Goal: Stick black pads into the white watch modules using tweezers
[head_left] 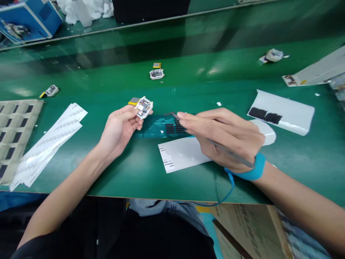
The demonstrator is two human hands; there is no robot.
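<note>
My left hand (122, 126) holds a small white device (143, 107) with an exposed circuit board and a flat yellow-edged part attached, lifted just above the green mat. My right hand (225, 137) grips metal tweezers (215, 144), whose tip reaches left over a clear sheet of small black pads (172, 127). A blue wrist strap (254, 169) with a coiled cord circles my right wrist. A white label sheet (180, 154) lies under that hand.
Stacked white strips (48, 140) and a grey tray with dark pockets (13, 129) lie left. Another white sheet with black pads (280, 112) is right. Similar small devices (156, 73) (50, 90) sit farther back. A blue box (29, 18) stands far left, cardboard box (250, 226) below.
</note>
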